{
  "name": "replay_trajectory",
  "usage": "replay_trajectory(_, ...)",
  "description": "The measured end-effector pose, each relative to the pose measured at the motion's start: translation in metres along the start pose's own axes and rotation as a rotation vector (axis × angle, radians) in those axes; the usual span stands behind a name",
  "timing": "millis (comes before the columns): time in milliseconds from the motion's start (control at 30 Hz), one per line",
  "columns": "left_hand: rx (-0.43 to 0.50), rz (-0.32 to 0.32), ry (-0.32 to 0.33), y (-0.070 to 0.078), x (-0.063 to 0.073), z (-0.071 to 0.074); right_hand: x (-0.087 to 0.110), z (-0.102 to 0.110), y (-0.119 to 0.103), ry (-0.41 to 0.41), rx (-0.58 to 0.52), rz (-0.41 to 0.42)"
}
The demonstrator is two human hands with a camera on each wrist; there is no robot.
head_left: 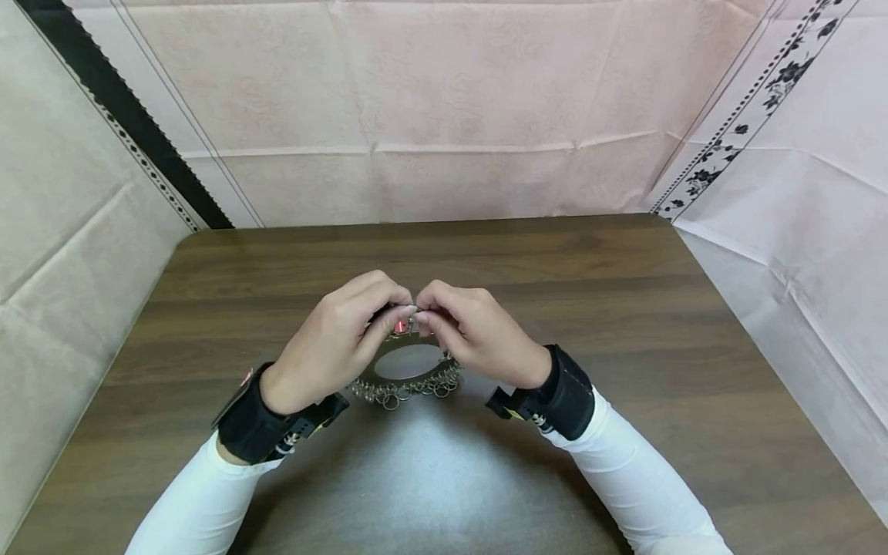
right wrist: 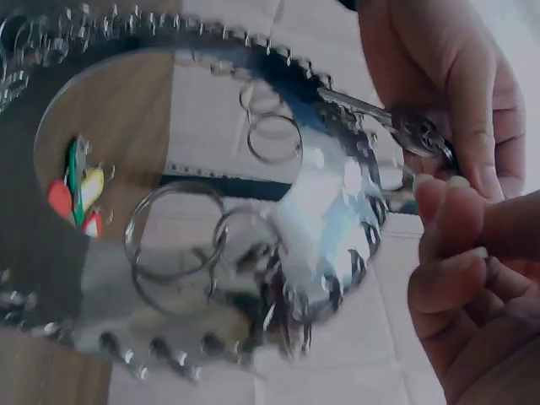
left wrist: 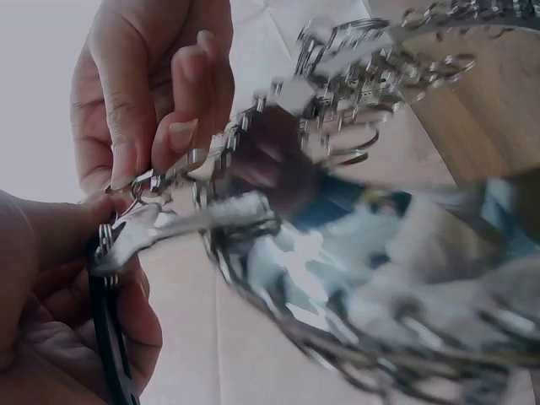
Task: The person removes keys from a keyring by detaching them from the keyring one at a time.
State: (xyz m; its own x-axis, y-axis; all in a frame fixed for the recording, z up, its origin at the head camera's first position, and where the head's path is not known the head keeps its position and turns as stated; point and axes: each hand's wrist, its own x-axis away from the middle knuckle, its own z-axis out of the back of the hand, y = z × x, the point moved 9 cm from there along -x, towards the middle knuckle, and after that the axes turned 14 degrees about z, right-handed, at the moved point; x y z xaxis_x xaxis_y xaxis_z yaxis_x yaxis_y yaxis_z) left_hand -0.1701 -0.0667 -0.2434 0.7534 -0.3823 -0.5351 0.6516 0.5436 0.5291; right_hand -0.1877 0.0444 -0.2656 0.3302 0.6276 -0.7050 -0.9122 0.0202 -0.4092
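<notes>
Above the table, my left hand (head_left: 347,327) and right hand (head_left: 475,327) meet fingertip to fingertip. In the left wrist view, my left fingers hold a slim black piece (left wrist: 110,337) with small split rings (left wrist: 105,246) and a silver metal piece (left wrist: 139,232) at its end. My right thumb and fingers pinch a small metal ring (left wrist: 143,187) there, largely covered by fingertips. Just below the hands is a shiny ring-shaped metal piece (head_left: 380,378), its edge lined with small metal loops. Larger split rings (right wrist: 173,232) show near its middle in the right wrist view.
The brown wooden table (head_left: 624,308) spreads around the hands. Patterned pale cloth (head_left: 451,92) stands behind it and at both sides. Small red, green and yellow pieces (right wrist: 78,190) show within the ring's oval middle; a red piece (head_left: 400,327) sits close to the left thumb.
</notes>
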Motion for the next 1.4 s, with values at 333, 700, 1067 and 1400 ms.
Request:
replay_trajectory(333, 0.139, 0.079, -0.007, -0.011, -0.004, 0.000, 0.005, 0.000, 0.013, 0.188, -0.315, -0.127)
replay_trajectory(700, 0.143, 0.069, 0.020, -0.013, -0.005, 0.000, 0.007, 0.002, 0.018, 0.180, -0.362, -0.177)
replay_trajectory(1067, 0.051, 0.006, 0.036, -0.003, -0.001, 0.006, 0.001, 0.003, 0.008, 0.065, -0.169, -0.079)
replay_trajectory(1400, 0.070, 0.042, 0.000, -0.007, -0.003, 0.003, 0.006, 0.001, 0.015, 0.117, -0.310, -0.186)
